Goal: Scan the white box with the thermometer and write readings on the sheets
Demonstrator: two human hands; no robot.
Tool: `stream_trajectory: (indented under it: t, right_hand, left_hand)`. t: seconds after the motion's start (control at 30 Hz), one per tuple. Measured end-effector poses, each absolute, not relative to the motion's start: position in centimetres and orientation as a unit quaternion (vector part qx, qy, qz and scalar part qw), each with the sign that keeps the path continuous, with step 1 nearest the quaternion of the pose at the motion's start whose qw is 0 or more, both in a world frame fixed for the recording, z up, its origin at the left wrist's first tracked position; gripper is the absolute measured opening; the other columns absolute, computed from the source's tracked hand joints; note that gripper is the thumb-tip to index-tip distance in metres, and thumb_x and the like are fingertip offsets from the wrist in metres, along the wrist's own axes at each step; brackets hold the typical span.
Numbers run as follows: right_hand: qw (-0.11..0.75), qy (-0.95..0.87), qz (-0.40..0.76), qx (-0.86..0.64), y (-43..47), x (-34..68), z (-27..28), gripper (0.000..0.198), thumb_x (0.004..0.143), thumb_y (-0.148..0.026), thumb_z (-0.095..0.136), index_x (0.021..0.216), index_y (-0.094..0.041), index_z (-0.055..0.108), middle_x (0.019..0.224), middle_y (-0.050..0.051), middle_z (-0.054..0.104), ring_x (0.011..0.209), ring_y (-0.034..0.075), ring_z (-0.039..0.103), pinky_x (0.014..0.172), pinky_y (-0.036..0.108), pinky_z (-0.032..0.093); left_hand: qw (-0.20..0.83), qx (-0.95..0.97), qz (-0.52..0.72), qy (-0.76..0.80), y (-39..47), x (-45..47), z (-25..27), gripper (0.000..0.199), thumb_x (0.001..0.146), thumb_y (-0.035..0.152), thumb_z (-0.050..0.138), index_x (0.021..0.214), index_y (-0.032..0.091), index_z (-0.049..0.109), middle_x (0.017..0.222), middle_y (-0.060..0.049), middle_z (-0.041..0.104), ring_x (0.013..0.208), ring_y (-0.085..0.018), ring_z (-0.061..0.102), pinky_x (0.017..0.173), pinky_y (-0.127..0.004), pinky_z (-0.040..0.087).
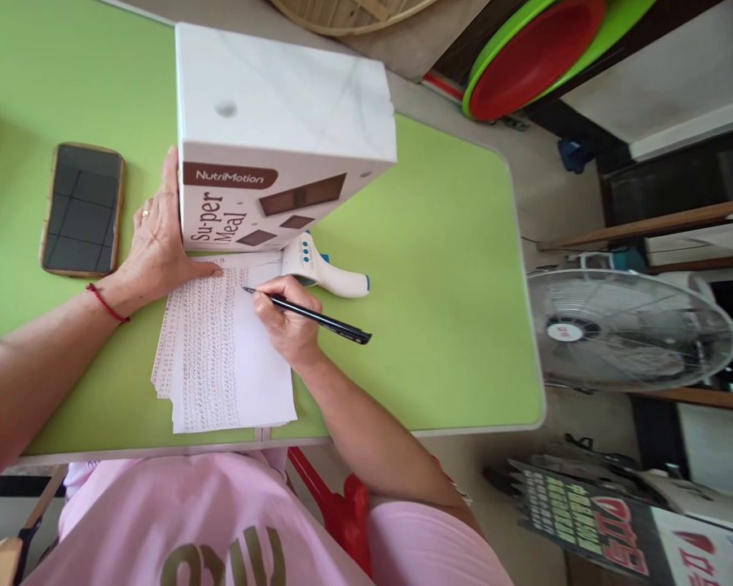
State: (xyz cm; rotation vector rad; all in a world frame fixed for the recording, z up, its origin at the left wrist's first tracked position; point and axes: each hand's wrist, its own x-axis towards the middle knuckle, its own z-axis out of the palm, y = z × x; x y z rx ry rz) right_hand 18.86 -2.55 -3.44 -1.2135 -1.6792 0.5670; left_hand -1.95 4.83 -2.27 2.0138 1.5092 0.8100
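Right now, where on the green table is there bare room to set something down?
Bare table lies right of the thermometer and pen, out to the rounded edge. Another patch lies above the phone. Crowded: the box, papers, left hand and right hand.

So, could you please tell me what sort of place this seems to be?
Probably a home or small shop corner used as a desk: a green folding table, a floor fan beside it, and stacked plastic basins behind. The right hand writes on paper.
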Motion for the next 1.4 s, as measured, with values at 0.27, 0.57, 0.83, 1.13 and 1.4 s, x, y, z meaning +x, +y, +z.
stream_trajectory:
  t: [0.27, 0.57, 0.83, 1.13, 1.4]
  right_hand:
    - [0.469, -0.71, 0.199, -0.486, -2.45, 18.91, -3.67, 0.013, 0.086, -0.023, 0.058, 0.073, -0.022, 0.057, 0.062, -0.005, 0.058, 0.056, 0.01, 0.053, 0.057, 0.025, 0.046]
    - [0.448, -0.715, 0.185, -0.504, -2.48, 18.79, -3.91, 0.012, 0.083, -0.022, 0.059, 0.072, -0.022, 0.056, 0.063, -0.004, 0.06, 0.058, 0.011, 0.053, 0.06, 0.026, 0.047]
    - [0.451, -0.715, 0.181, -0.502, -2.49, 18.77, -3.87, 0.013, 0.081, -0.017, 0.06, 0.07, -0.023, 0.054, 0.061, -0.005, 0.056, 0.056, 0.01, 0.051, 0.058, 0.025, 0.045]
    - [0.463, -0.709, 0.181, -0.5, -2.39, 18.78, -3.87, 0.013, 0.082, -0.018, 0.059, 0.071, -0.022, 0.054, 0.061, -0.005, 0.056, 0.055, 0.01, 0.051, 0.057, 0.024, 0.046]
    - [0.449, -0.717, 0.182, -0.501, -2.4, 18.85, -3.91, 0.013, 0.081, -0.018, 0.059, 0.07, -0.023, 0.053, 0.062, -0.005, 0.056, 0.056, 0.01, 0.051, 0.059, 0.026, 0.046]
  left_hand:
    - [0.231, 0.741, 0.302, 0.553, 4.87, -1.98, -2.65, 0.111, 0.047, 0.041, 0.095, 0.14, 0.023, 0.038, 0.142, -0.016, 0.047, 0.143, -0.048, 0.031, 0.12, -0.063, 0.021]
    - [0.228, 0.745, 0.303, 0.548, 4.93, -2.01, -2.9, 0.107, 0.049, 0.043, 0.095, 0.138, 0.023, 0.04, 0.142, -0.017, 0.047, 0.143, -0.049, 0.03, 0.119, -0.064, 0.021]
    - [0.225, 0.744, 0.297, 0.555, 4.98, -1.99, -2.84, 0.11, 0.047, 0.039, 0.096, 0.14, 0.021, 0.039, 0.144, -0.017, 0.045, 0.14, -0.049, 0.034, 0.118, -0.063, 0.024]
    - [0.214, 0.75, 0.293, 0.554, 4.94, -2.0, -2.77, 0.11, 0.047, 0.04, 0.096, 0.14, 0.022, 0.039, 0.146, -0.016, 0.045, 0.14, -0.048, 0.034, 0.119, -0.063, 0.024]
    - [0.226, 0.746, 0.301, 0.55, 4.99, -2.07, -2.84, 0.11, 0.049, 0.045, 0.095, 0.14, 0.023, 0.038, 0.142, -0.016, 0.047, 0.142, -0.048, 0.031, 0.119, -0.064, 0.023]
